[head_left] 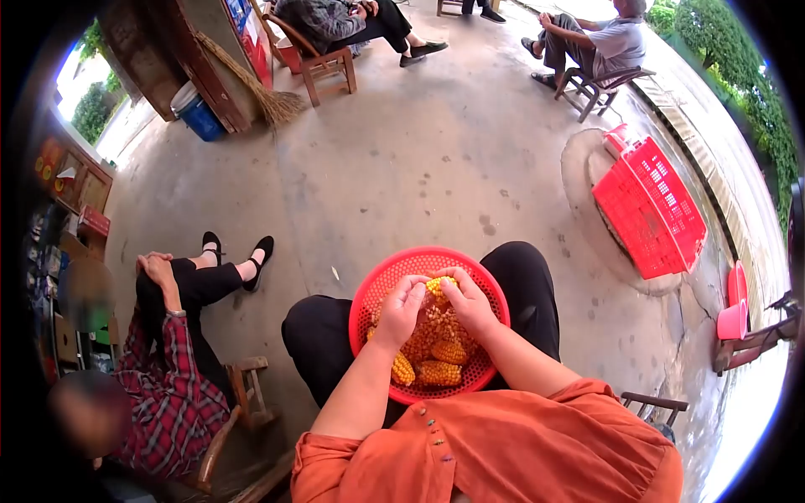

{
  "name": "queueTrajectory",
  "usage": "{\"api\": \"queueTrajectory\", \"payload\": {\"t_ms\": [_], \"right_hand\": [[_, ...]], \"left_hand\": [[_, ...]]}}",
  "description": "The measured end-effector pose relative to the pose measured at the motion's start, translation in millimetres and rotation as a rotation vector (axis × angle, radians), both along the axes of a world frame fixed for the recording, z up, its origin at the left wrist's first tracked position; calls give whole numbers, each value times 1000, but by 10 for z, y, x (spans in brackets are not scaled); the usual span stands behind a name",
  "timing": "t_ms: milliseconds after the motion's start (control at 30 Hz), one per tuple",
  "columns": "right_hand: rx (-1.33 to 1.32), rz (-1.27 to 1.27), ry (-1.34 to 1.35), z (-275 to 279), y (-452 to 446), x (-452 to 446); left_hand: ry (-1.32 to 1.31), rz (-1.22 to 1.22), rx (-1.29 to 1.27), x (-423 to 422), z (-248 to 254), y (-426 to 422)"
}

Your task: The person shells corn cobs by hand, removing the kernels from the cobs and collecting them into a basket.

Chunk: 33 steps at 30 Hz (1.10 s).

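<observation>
A yellow corn cob [440, 287] is held between my two hands above a round red plastic basket [392, 272]. My left hand [401, 311] has its fingers closed around the cob's left end. On the other end, my right hand [471, 305] is closed too, with the thumb pressed against the kernels. Inside the basket, which rests on my lap between my knees, lie loose kernels [422, 342] and several more cobs [438, 374]. My wrists and fingers hide part of the basket's contents.
A person in a plaid shirt [172, 360] sits close on the left. Red plastic crates [650, 210] stand on the concrete floor to the right, near a pink bucket [732, 321]. Other people sit on wooden chairs further off. A broom [272, 101] and a blue bucket [197, 113] stand by the doorway.
</observation>
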State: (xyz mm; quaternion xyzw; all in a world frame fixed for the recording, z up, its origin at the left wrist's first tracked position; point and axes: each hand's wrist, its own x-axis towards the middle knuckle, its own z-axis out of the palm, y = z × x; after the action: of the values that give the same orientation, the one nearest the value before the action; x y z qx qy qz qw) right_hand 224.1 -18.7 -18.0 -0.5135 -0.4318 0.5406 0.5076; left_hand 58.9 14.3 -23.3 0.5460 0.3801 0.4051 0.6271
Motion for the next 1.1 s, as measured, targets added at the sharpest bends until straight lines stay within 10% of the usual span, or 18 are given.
{"api": "queueTrajectory", "payload": {"t_ms": [1100], "right_hand": [[-10,66,-80,-3,-9,-105]], "left_hand": [[99,66,50,-32,-47,-20]]}}
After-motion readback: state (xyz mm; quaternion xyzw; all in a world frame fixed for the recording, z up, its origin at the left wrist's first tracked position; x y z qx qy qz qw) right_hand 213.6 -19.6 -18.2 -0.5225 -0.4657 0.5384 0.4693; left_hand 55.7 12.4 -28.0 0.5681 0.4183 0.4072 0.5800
